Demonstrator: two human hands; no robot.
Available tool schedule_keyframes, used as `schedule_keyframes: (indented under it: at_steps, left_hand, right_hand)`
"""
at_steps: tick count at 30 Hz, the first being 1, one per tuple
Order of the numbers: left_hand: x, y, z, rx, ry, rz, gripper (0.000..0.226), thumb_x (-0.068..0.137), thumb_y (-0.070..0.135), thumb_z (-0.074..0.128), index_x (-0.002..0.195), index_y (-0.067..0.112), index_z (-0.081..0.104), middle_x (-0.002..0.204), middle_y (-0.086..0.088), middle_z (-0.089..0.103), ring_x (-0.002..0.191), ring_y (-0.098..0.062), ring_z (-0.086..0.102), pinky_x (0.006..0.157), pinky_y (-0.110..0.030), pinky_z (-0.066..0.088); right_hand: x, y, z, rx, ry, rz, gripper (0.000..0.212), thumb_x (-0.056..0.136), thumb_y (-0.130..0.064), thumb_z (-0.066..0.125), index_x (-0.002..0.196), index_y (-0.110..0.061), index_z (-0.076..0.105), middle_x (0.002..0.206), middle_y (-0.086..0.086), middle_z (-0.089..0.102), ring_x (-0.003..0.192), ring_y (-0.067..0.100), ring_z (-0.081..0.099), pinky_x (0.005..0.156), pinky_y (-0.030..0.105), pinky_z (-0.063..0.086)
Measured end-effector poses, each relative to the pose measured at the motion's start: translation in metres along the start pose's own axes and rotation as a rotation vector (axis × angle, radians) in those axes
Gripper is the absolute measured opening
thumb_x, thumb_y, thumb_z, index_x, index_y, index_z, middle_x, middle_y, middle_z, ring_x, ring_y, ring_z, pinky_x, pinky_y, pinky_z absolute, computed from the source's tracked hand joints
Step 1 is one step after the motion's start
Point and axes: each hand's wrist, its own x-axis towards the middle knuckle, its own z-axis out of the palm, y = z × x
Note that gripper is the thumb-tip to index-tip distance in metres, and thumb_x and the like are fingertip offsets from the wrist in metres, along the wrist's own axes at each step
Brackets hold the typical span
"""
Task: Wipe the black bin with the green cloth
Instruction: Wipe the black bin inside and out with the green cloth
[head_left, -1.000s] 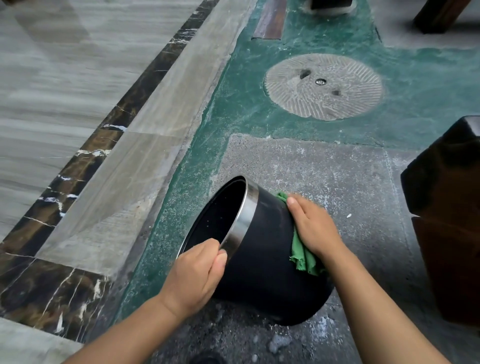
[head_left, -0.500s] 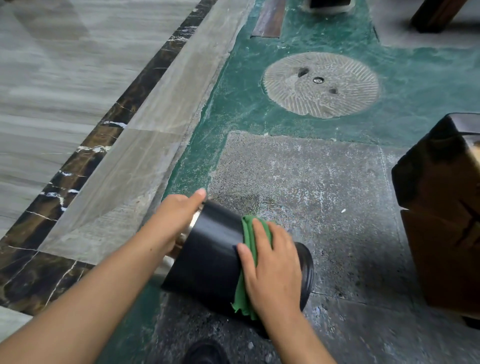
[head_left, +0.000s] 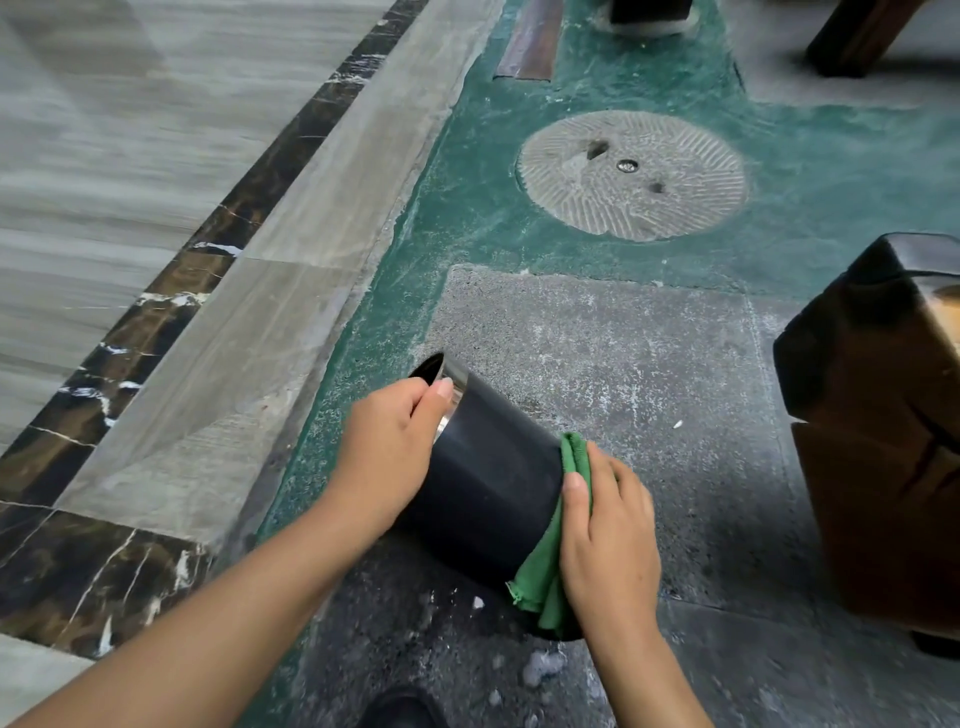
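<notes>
The black bin (head_left: 488, 483) lies tilted on its side on the grey stone floor, its silver-rimmed mouth pointing up and to the left. My left hand (head_left: 389, 447) grips that metal rim, thumb over the edge. My right hand (head_left: 608, 535) presses the folded green cloth (head_left: 550, 566) flat against the bin's base end on the right. The cloth hangs down below my palm. Most of the bin's base is hidden behind the cloth and my right hand.
A dark wooden block (head_left: 878, 415) stands close on the right. A round carved stone disc (head_left: 631, 174) is set in the green floor ahead. Marble tiles with a dark border (head_left: 171, 291) run along the left. A dark shoe tip (head_left: 400, 706) shows at the bottom edge.
The bin has been turned and shifted in my hands. My right hand with the cloth has slid from the bin's side wall toward its base end. My left hand keeps hold of the rim.
</notes>
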Motion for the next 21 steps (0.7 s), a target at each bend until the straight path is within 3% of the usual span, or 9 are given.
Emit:
schedule_keyframes:
  at_steps: [3,8,11,13,17,21]
  left_hand:
    - [-0.012,0.002,0.008,-0.07,-0.028,0.076,0.048,0.094,0.041,0.047,0.056,0.017,0.034,0.05,0.008,0.034,0.046,-0.008,0.031,0.045,-0.028,0.024]
    - [-0.023,0.002,0.021,-0.061,-0.121,0.19,0.047,0.093,0.035,0.046,0.058,0.007,0.034,0.049,-0.008,0.034,0.047,-0.012,0.029,0.046,-0.036,0.027]
    - [-0.03,-0.009,0.015,-0.056,-0.128,0.247,0.044,0.094,0.031,0.044,0.056,0.011,0.032,0.051,0.006,0.029,0.047,-0.007,0.028,0.046,-0.023,0.022]
    - [-0.037,-0.02,0.009,-0.063,-0.129,0.257,0.044,0.094,0.03,0.043,0.056,0.008,0.036,0.051,0.006,0.031,0.047,-0.005,0.029,0.047,-0.019,0.023]
    - [-0.046,-0.038,-0.005,-0.037,-0.164,0.206,0.043,0.091,0.034,0.041,0.063,0.004,0.05,0.053,-0.005,0.048,0.047,-0.017,0.043,0.047,-0.029,0.034]
    - [-0.045,-0.046,-0.006,-0.003,-0.064,-0.019,0.029,0.089,0.036,0.044,0.07,0.014,0.045,0.059,-0.008,0.052,0.053,-0.019,0.046,0.053,-0.039,0.038]
  right_hand:
    - [0.006,0.018,0.003,0.062,0.059,0.061,0.05,0.102,-0.039,0.031,0.146,-0.02,0.042,0.143,0.002,0.048,0.134,0.02,0.038,0.111,0.038,0.034]
    - [0.004,0.041,0.016,0.175,0.135,0.139,0.051,0.103,-0.031,0.029,0.147,-0.01,0.044,0.148,0.009,0.048,0.141,0.024,0.037,0.118,0.044,0.028]
    - [0.002,0.047,0.021,0.171,0.158,0.151,0.054,0.1,-0.033,0.03,0.144,-0.008,0.048,0.147,0.01,0.051,0.14,0.027,0.04,0.118,0.044,0.028]
    - [0.009,0.051,0.021,0.164,0.131,0.166,0.049,0.102,-0.03,0.032,0.143,-0.01,0.05,0.147,0.009,0.051,0.14,0.026,0.04,0.118,0.042,0.028]
    - [0.027,0.061,0.016,0.128,0.023,0.23,0.046,0.101,-0.029,0.039,0.145,-0.016,0.048,0.149,0.006,0.05,0.138,0.022,0.043,0.111,0.038,0.033]
    - [0.005,0.051,0.022,0.022,-0.023,0.15,0.051,0.101,-0.033,0.037,0.149,-0.018,0.041,0.154,0.004,0.042,0.142,0.021,0.037,0.114,0.04,0.034]
